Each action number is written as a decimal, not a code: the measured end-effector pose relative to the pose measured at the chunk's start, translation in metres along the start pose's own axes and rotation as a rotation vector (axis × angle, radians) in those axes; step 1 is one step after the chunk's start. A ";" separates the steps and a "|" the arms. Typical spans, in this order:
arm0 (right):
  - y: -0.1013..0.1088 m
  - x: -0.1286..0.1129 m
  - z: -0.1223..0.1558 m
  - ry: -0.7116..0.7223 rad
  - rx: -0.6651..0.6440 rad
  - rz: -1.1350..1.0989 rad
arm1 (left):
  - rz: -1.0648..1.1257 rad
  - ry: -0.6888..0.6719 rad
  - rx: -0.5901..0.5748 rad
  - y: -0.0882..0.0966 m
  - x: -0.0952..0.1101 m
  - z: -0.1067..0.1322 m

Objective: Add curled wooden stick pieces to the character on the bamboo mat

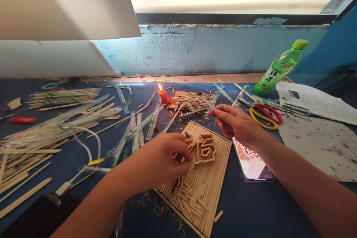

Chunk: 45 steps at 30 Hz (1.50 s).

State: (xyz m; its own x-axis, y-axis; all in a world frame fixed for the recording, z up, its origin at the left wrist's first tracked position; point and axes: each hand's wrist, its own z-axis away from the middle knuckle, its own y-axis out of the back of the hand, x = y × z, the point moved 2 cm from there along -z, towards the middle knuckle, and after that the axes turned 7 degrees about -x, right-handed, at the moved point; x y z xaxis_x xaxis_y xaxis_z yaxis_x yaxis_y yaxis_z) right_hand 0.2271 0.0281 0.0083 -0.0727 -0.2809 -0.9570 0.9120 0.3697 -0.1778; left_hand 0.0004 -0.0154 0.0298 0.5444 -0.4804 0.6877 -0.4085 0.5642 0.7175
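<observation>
My left hand (170,152) hovers over the left part of a board of wooden sticks (217,178). Its thumb and fingers are pinched together; what they hold, if anything, is hidden. Raised outlines of small wooden bits (205,148) stand on the board, partly covered by this hand. Short cut stick pieces (192,200) lie loose on the nearer part of the board. My right hand (231,121), beyond the board's right corner, pinches a thin translucent glue stick (207,102) with a dark tip. That tip points left, over a pile of thin sticks (192,99).
A lit red candle (162,95) burns behind the board. Scissors (264,116), a phone (252,161), papers (315,137) and a green bottle (279,68) are at right. Chopsticks and wrappers (55,126) and a white cable (89,145) spread across the left.
</observation>
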 end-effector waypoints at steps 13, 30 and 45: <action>-0.001 -0.001 0.001 -0.006 0.005 0.017 | -0.050 -0.029 -0.022 -0.008 -0.004 -0.005; 0.000 0.002 -0.001 -0.003 -0.013 0.005 | -0.124 -0.056 -0.038 -0.011 -0.004 -0.004; 0.000 0.001 0.000 -0.006 -0.001 0.002 | -0.191 -0.100 -0.066 -0.014 -0.003 -0.008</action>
State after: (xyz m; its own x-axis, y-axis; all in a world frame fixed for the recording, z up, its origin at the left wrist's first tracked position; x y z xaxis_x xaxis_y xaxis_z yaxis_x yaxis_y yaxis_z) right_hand 0.2269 0.0275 0.0077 -0.0685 -0.2855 -0.9559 0.9118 0.3709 -0.1761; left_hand 0.0106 -0.0162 0.0172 0.5302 -0.6451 0.5502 -0.2549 0.4976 0.8291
